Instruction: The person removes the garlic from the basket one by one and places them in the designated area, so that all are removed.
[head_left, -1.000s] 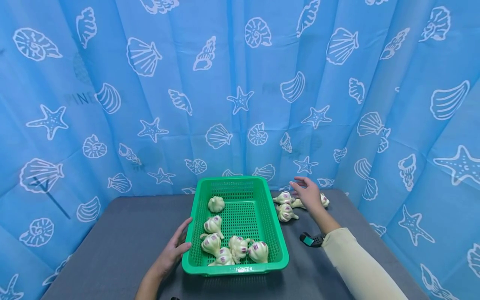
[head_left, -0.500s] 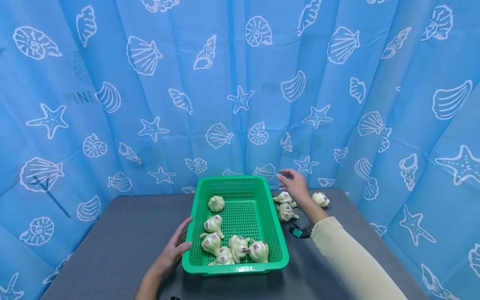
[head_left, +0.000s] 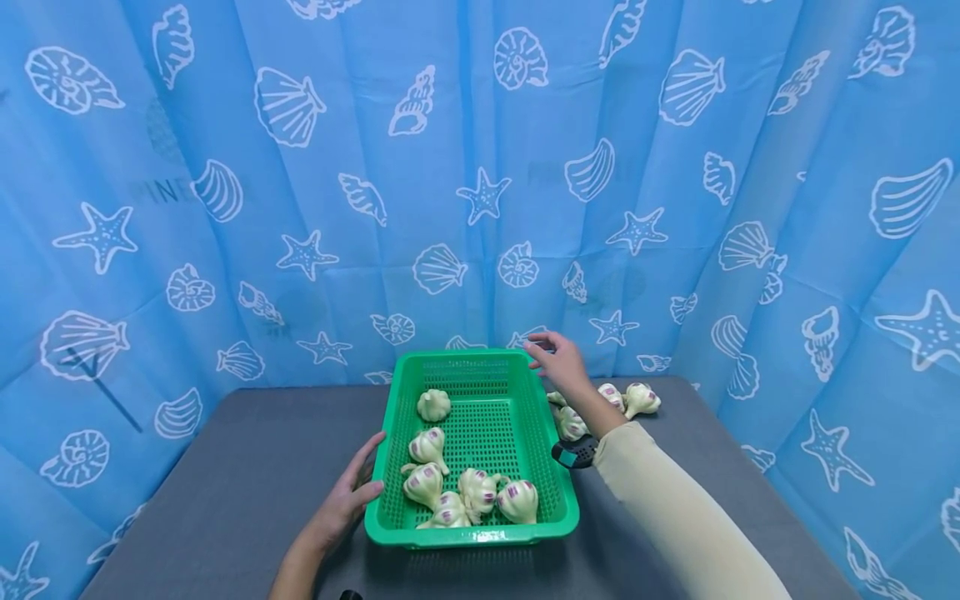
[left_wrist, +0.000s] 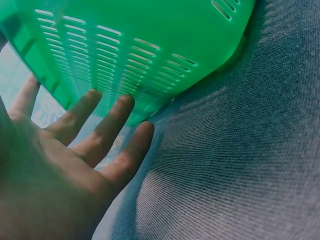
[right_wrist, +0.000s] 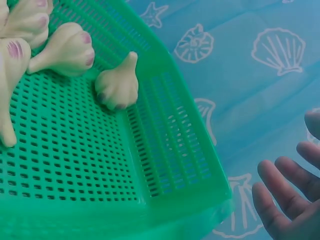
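Observation:
A green slotted plastic basket (head_left: pixel 472 537) holds several garlic bulbs, most gathered toward its near end, with one bulb (head_left: pixel 434 405) farther back by the left wall. My left hand (head_left: pixel 341 504) lies along the basket's left side, thumb and fingertips right at the rim; in the left wrist view its fingers (left_wrist: pixel 115 120) are spread near the slotted wall. Over the basket's far right corner is my right hand (head_left: pixel 564 367), holding nothing, and the right wrist view shows its fingers (right_wrist: pixel 280 185) apart and slightly bent beside the corner.
Several more garlic bulbs (head_left: pixel 641 400) lie on the grey table (head_left: pixel 285 442) to the right of the basket, partly covered by my right forearm. A blue curtain (head_left: pixel 480 275) with shell prints hangs behind and beside the table. A dark strap device (head_left: pixel 576 452) sits on my right wrist.
My right hand has moved left from above the loose garlic bulbs to the basket's far right corner, uncovering bulbs on the right. My left hand and the basket have stayed in place.

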